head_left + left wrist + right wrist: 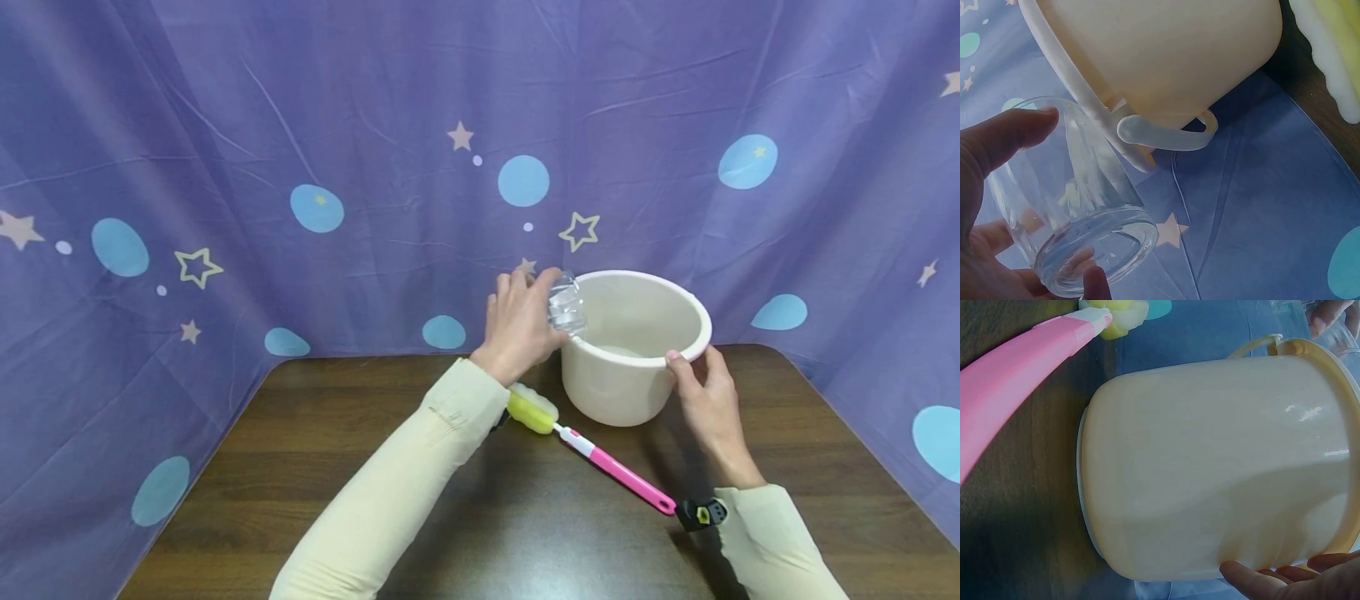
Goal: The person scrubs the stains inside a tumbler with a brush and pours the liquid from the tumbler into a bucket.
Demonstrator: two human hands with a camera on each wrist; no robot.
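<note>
My left hand (519, 323) holds a clear drinking glass (567, 305) tipped over the left rim of a white bucket (611, 387). In the left wrist view, the thumb and fingers wrap the glass (1088, 200), its thick base turned away from the bucket. On the right side, my right hand (712, 404) grips the bucket, thumb on the rim and fingers against the outer wall. The bucket's handle (1166, 134) hangs at its side. Whether liquid is in the glass or bucket, I cannot tell.
A bottle brush with a yellow and white sponge head (532, 410) and pink handle (630, 477) lies in front of the bucket on the dark wooden table (360, 433). Behind the table hangs a purple curtain (390, 125) with stars and blue dots.
</note>
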